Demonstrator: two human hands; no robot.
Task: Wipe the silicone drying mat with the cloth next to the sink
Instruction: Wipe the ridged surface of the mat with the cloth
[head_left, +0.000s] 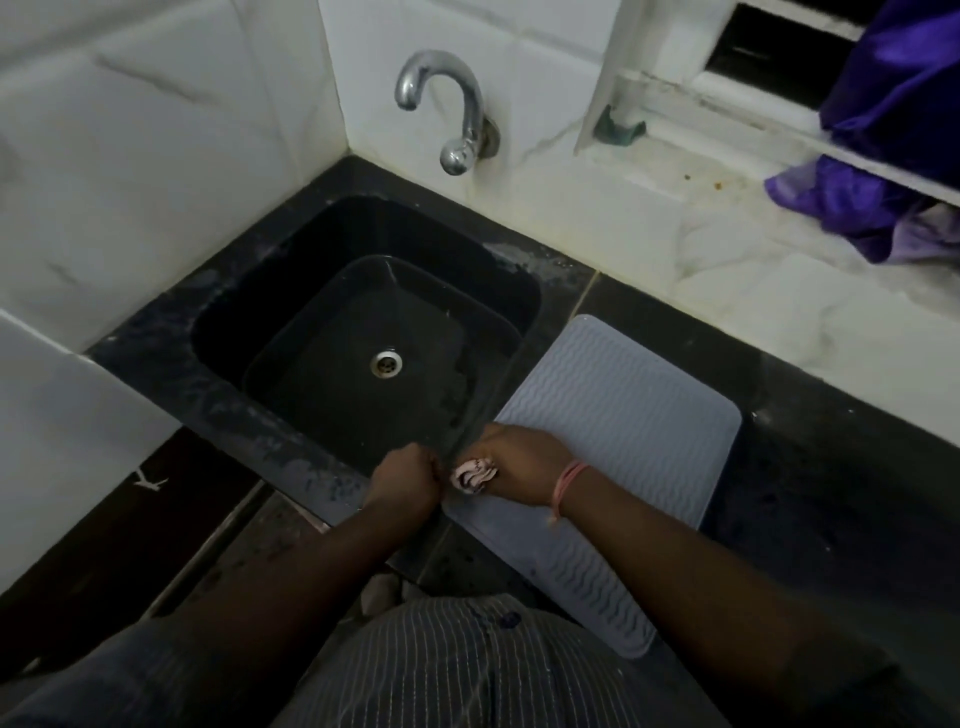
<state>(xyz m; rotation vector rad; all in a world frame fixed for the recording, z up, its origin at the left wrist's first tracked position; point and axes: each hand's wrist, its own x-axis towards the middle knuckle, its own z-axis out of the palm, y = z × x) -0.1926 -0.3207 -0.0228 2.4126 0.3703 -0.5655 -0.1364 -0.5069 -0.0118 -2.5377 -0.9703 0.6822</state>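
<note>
A person's right hand (511, 465) and left hand (408, 480) meet at the near corner of the black sink (249, 322), the right fingers clamped on a bunched pale pink cloth (474, 475); the left is curled into a fist that appears to grip the cloth's other end, though dim light hides the contact. The grey silicone drying mat (618, 415) lies flat on the dark desk (810, 467) just right of the sink, its near-left corner under the right hand.

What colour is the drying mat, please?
Light grey with wavy ridges, seen in the head view: mat.
</note>
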